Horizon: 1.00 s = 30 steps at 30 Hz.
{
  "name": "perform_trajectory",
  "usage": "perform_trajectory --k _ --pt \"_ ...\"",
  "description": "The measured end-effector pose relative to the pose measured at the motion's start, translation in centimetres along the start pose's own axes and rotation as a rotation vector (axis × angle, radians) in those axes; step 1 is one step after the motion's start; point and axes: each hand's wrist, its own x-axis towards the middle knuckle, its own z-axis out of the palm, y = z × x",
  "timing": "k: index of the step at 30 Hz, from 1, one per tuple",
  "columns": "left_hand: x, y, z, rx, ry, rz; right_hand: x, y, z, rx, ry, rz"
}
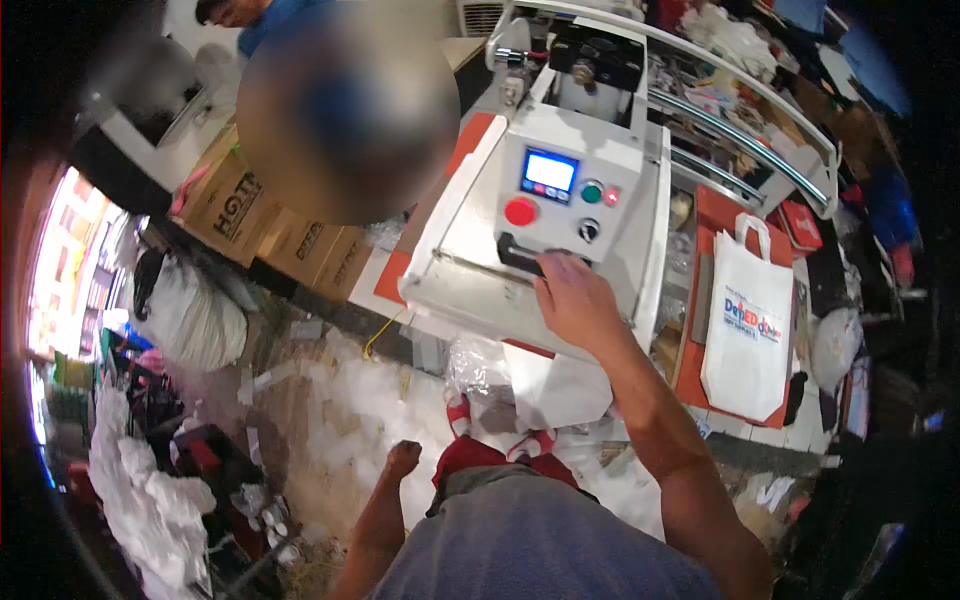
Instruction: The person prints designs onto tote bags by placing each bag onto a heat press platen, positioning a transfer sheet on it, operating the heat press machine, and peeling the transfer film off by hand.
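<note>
My right hand point(575, 290) is closed on the black handle point(518, 254) at the front of a white press machine point(480, 290). Above the handle, the control box point(570, 180) has a lit blue screen, a red button, a green button and a black knob. My left hand point(404, 458) hangs low at my side, its fingers curled, with nothing visible in it. To the right of the machine, a white printed bag point(745, 335) lies flat on a red-orange platen point(692, 375). Another white bag point(560, 385) hangs below the machine's front edge.
Cardboard boxes point(230, 205) stand at the left of the machine, near a full white sack point(195, 315). Metal rails point(745, 140) run to the back right. Another person point(235, 12) is at the top left. White scraps litter the floor point(340, 400).
</note>
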Motion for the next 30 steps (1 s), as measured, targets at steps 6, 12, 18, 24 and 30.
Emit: perform_trajectory --k 6,12,18,24,30 --pt "-10.3 -7.6 10.8 0.119 0.017 0.173 3.9 -3.4 3.4 0.005 0.06 -0.154" --pt "-16.8 -11.5 16.7 -0.295 -0.087 -0.145 4.0 -4.4 4.9 0.068 0.157 -0.226" --pt "-19.2 -13.2 19.8 -0.528 0.026 -0.141 -8.9 -3.6 1.4 0.277 0.159 -0.011" --pt "-19.0 -11.9 19.8 0.554 -0.234 0.354 -32.0 4.9 5.3 0.444 -0.035 0.404" --pt "-12.0 -5.7 20.1 0.296 0.096 0.455 -46.6 13.9 -0.7 0.213 0.011 0.773"
